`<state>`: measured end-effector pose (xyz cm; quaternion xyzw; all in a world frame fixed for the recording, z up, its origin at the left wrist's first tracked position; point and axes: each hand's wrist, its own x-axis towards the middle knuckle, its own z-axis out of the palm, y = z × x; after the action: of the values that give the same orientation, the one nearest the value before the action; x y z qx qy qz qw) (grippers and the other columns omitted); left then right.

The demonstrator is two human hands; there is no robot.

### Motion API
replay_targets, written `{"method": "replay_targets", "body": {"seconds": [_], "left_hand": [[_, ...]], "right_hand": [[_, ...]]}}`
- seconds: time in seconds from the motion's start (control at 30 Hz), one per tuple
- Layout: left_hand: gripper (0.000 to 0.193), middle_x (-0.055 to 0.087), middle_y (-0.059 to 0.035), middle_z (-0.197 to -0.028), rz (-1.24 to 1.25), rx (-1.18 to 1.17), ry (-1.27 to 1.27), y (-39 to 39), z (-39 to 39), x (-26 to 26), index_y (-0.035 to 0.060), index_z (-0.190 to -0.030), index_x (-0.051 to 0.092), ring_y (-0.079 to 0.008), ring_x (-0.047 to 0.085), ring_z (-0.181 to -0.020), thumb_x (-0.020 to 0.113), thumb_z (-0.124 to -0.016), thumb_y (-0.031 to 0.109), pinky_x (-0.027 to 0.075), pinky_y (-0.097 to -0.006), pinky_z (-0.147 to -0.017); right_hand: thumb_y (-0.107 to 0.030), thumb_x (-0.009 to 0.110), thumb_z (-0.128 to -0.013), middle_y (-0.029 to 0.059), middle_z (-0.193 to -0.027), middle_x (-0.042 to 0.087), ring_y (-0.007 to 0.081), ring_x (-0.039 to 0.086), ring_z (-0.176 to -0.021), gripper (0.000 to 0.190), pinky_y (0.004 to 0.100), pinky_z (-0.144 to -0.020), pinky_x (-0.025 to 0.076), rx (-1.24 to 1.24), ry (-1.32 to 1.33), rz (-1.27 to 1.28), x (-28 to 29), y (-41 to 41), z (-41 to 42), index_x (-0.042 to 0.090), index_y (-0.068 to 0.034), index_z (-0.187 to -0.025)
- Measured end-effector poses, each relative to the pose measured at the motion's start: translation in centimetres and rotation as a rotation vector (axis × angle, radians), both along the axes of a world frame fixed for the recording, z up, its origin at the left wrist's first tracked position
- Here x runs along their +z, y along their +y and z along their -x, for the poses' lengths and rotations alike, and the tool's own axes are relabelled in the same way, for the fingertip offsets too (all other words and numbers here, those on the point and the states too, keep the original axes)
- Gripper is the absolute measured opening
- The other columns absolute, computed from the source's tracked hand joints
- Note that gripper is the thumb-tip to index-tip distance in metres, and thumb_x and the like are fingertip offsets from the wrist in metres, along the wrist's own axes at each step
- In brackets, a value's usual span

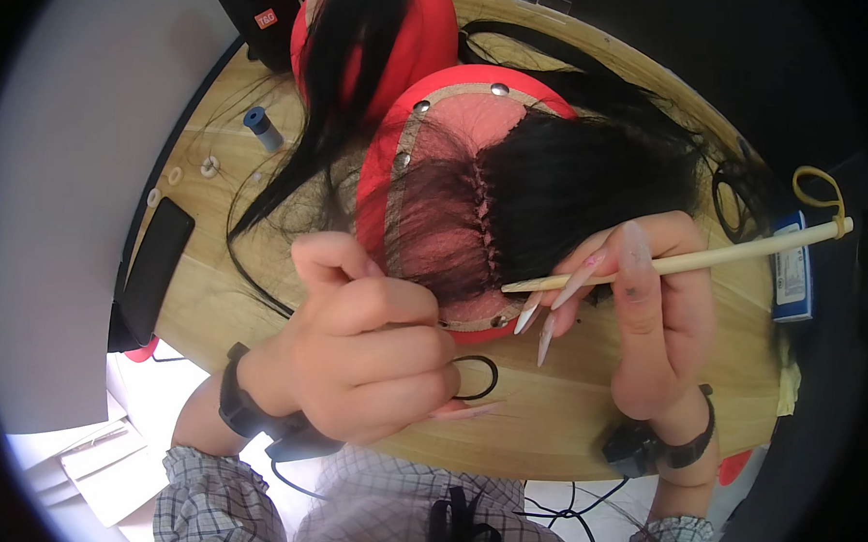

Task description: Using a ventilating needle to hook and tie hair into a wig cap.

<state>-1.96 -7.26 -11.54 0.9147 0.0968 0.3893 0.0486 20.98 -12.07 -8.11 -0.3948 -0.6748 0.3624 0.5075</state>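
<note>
A red wig-head form (374, 168) lies before me, with a mesh wig cap (440, 133) pinned on it by silver-headed pins. Dense black hair (583, 176) covers the cap's right part, and loose strands fan left from a knotted seam (483, 219). My right hand (643, 302) grips a pale tapered stick (732, 256), probably a ventilating-needle handle. Its thin end points left, near the seam's lower end. My left hand (372, 355) hovers over the cap's lower left edge with curled fingers. Its fingertips are hidden, so whether it pinches strands cannot be told.
Behind stands a second red head form (433, 35) draped with black hair (349, 42). A blue thread spool (263, 128), small rings (210, 166) and a black phone (158, 259) lie left. A blue-white box (793, 268) sits right, a black hair tie (493, 375) in front.
</note>
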Motion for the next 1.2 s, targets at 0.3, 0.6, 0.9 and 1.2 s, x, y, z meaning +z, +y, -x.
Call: {"method": "replay_targets", "body": {"seconds": [0.3, 0.6, 0.9, 1.2], "left_hand": [[0.017, 0.055, 0.0064, -0.074, -0.375, 0.286, 0.127, -0.7, -0.9, 0.1, 0.0172, -0.075, 0.061, -0.0164, 0.050, -0.079, 0.074, -0.064, 0.019, 0.029, -0.0392, -0.076], [0.018, 0.051, 0.0054, -0.073, -0.416, 0.454, 0.248, -1.7, -2.0, 1.0, 0.0147, -0.073, 0.059, -0.0137, 0.053, -0.075, 0.075, -0.065, 0.010, 0.029, -0.0369, -0.075], [0.012, 0.052, 0.0043, -0.081, -0.349, 0.435, 0.468, -2.5, -2.1, 2.8, 0.0124, -0.078, 0.060, -0.0104, 0.051, -0.076, 0.065, -0.068, 0.015, 0.027, -0.0369, -0.078], [0.022, 0.048, 0.0041, -0.077, -0.376, 0.364, 0.559, -2.3, -1.9, 3.8, 0.0084, -0.081, 0.063, -0.0112, 0.050, -0.077, 0.060, -0.060, 0.016, 0.029, -0.0356, -0.077]], "right_hand": [[-0.014, 0.032, -0.106, 0.0182, -0.087, 0.062, 0.0140, 0.059, -0.065, 0.019, 0.0269, -0.064, 0.052, 0.038, 0.017, -0.009, -0.3, 0.1, -0.4, 0.044, 0.001, -0.102], [-0.012, 0.033, -0.106, 0.0171, -0.089, 0.061, 0.0133, 0.059, -0.065, 0.017, 0.0259, -0.065, 0.052, 0.060, 0.041, 0.029, -0.4, 0.0, -0.5, 0.044, 0.001, -0.103], [-0.017, 0.032, -0.107, 0.0168, -0.087, 0.061, 0.0136, 0.059, -0.064, 0.021, 0.0257, -0.065, 0.051, 0.064, 0.171, 0.080, -0.9, 0.3, -0.6, 0.044, -0.001, -0.101], [-0.018, 0.033, -0.107, 0.0160, -0.087, 0.062, 0.0132, 0.059, -0.064, 0.022, 0.0256, -0.065, 0.051, 0.053, 0.207, 0.096, -0.8, 0.3, -0.5, 0.046, -0.001, -0.104]]}}
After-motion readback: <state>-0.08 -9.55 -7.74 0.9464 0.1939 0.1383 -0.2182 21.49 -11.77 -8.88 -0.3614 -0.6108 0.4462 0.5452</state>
